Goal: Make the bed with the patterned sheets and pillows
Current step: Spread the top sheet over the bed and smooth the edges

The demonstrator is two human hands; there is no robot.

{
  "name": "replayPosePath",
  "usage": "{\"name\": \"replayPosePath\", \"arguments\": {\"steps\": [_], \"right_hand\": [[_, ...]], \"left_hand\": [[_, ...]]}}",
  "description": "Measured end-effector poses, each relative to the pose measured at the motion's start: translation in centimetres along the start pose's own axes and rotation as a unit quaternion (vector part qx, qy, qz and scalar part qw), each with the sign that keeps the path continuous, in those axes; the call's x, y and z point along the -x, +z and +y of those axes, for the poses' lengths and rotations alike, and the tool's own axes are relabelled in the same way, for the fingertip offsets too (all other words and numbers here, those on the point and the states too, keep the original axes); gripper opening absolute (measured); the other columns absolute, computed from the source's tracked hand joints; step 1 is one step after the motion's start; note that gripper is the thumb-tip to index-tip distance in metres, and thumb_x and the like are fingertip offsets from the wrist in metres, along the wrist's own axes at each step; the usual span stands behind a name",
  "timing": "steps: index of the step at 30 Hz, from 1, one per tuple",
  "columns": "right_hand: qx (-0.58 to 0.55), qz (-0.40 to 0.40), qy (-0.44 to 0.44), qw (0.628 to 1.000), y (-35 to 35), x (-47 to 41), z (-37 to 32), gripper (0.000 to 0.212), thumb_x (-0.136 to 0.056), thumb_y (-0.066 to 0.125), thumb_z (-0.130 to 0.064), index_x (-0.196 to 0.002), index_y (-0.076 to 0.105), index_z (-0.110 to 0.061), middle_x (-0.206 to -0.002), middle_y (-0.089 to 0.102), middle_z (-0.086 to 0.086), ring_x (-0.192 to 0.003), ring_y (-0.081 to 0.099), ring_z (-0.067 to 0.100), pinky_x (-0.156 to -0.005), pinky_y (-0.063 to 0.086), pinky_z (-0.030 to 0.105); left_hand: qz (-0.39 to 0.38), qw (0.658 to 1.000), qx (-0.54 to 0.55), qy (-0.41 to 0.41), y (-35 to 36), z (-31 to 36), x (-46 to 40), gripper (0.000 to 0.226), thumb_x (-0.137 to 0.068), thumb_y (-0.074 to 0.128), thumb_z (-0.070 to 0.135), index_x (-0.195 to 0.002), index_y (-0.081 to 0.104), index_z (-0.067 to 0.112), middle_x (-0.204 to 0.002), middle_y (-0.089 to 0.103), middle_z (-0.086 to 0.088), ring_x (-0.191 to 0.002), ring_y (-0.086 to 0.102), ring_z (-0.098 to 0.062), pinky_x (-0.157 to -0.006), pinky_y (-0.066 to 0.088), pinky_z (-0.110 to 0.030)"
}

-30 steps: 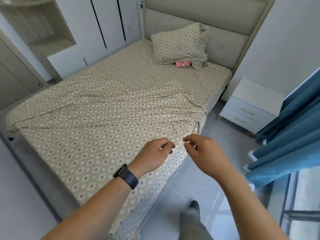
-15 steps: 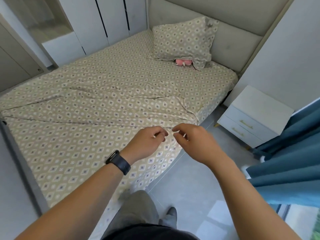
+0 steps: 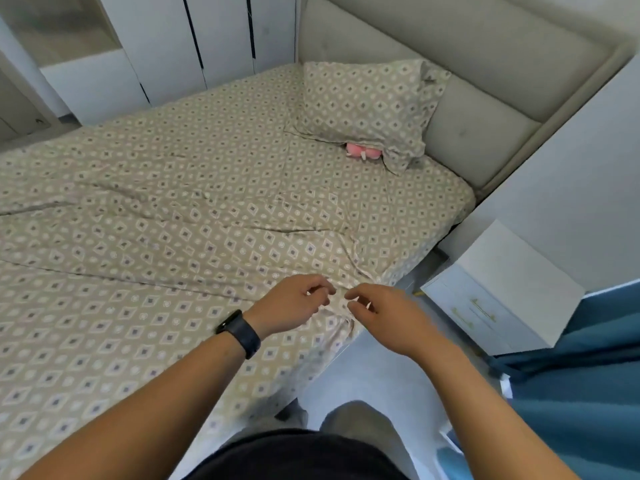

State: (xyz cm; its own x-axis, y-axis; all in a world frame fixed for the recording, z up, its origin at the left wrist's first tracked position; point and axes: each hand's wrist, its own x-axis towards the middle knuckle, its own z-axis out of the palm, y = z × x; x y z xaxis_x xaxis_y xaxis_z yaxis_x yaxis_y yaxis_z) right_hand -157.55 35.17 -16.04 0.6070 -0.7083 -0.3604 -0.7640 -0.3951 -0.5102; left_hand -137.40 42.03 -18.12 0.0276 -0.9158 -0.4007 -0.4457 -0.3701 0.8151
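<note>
Beige patterned sheet [image 3: 173, 237] is lying across the bed; in the head view we are pinching its bunched edge with left hand [image 3: 294, 304] and right hand [image 3: 388, 317], fingers curled. Pillow [image 3: 367, 109] is leaning against the headboard [image 3: 467, 64].
</note>
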Motion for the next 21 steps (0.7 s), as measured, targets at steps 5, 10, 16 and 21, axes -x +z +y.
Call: {"name": "replayPosePath", "arguments": {"steps": [5,10,16,21], "right_hand": [[-0.037,0.004,0.028,0.999,-2.8,-8.4,3.5,0.025,-0.102,0.053,-0.037,-0.12,0.067,-0.029,-0.108,0.068,-0.009,-0.092,0.059,0.009,-0.084,0.05,0.032],[-0.031,-0.055,0.036,0.997,-2.6,-18.2,8.8,0.027,-0.101,0.055,-0.032,-0.123,0.069,-0.023,-0.124,0.064,-0.001,-0.109,0.06,0.016,-0.091,0.047,0.031],[-0.055,-0.174,0.089,0.979,-1.3,-31.5,18.8,0.032,-0.101,0.051,-0.019,-0.129,0.067,-0.014,-0.137,0.061,0.006,-0.121,0.058,0.024,-0.096,0.045,0.031],[-0.045,-0.266,0.143,0.952,0.2,-42.6,25.8,0.035,-0.102,0.043,-0.021,-0.126,0.068,-0.015,-0.13,0.065,0.008,-0.102,0.059,0.024,-0.086,0.046,0.031]], "left_hand": [[-0.013,1.0,0.001,0.002,-0.5,1.9,-6.6,0.026,-0.104,0.048,0.028,-0.116,0.07,0.023,-0.103,0.071,0.01,-0.088,0.064,0.0,-0.077,0.048,-0.019],[0.003,0.996,0.022,-0.087,-0.1,-0.5,-15.5,0.025,-0.103,0.049,0.027,-0.109,0.072,0.019,-0.096,0.072,0.004,-0.083,0.065,-0.014,-0.087,0.055,-0.037],[0.023,0.968,0.093,-0.233,2.3,-2.2,-28.2,0.03,-0.105,0.045,0.025,-0.111,0.07,0.01,-0.103,0.072,-0.008,-0.093,0.067,-0.027,-0.091,0.055,-0.044],[0.039,0.92,0.148,-0.362,4.8,-4.0,-34.6,0.031,-0.105,0.045,0.024,-0.114,0.068,0.005,-0.107,0.071,-0.012,-0.084,0.066,-0.024,-0.081,0.055,-0.035]]}}
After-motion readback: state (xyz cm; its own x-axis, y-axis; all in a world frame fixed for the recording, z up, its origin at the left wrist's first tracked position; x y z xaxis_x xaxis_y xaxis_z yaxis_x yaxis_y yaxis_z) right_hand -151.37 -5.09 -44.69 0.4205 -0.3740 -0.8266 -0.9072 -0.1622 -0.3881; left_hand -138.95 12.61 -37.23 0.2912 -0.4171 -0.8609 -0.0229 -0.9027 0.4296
